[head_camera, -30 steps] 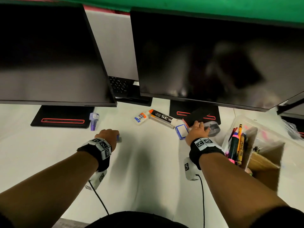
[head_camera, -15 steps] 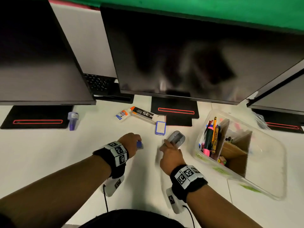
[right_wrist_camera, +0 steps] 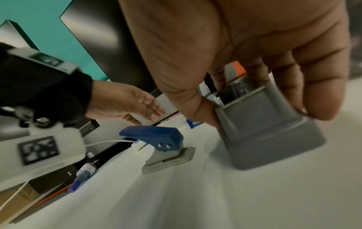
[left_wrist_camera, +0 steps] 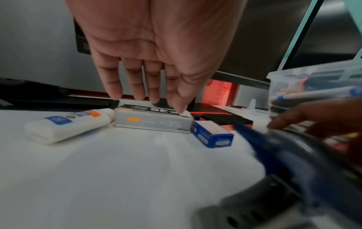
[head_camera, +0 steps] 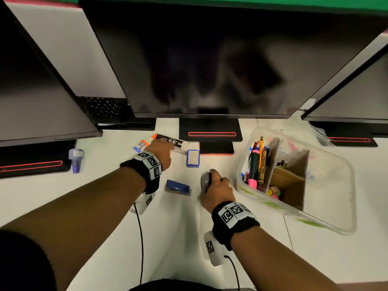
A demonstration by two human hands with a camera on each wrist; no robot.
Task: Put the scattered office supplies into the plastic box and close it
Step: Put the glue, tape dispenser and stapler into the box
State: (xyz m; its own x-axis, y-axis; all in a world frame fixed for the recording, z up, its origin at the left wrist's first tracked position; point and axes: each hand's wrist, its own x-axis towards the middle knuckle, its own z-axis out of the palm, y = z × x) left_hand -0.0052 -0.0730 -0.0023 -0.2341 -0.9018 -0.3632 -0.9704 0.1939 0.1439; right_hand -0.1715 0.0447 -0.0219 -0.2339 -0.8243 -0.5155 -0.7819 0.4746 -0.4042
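My left hand point(head_camera: 165, 143) reaches forward with straight fingers point(left_wrist_camera: 137, 91); their tips touch the top of a long black-and-white staples box point(head_camera: 175, 142) point(left_wrist_camera: 154, 122). My right hand point(head_camera: 214, 179) pinches a grey stapler point(head_camera: 205, 181) point(right_wrist_camera: 264, 124) between thumb and fingers, just above the table and left of the clear plastic box point(head_camera: 327, 219). A blue hole punch point(head_camera: 178, 187) point(right_wrist_camera: 156, 139) lies loose between my hands. A white glue bottle point(head_camera: 142, 144) point(left_wrist_camera: 68, 124) and a small blue box point(head_camera: 192, 158) point(left_wrist_camera: 213, 134) lie beside the staples box.
The plastic box stands open, with pens and cardboard dividers inside. A purple ink bottle point(head_camera: 76, 159) lies far left by a monitor foot. A black pad point(head_camera: 216, 147) sits under the middle monitor point(head_camera: 210, 59). Three monitors close off the back.
My left hand let go of the blue hole punch on the table and reached forward to the staples box. My right hand still holds the grey stapler, now nearer the plastic box.
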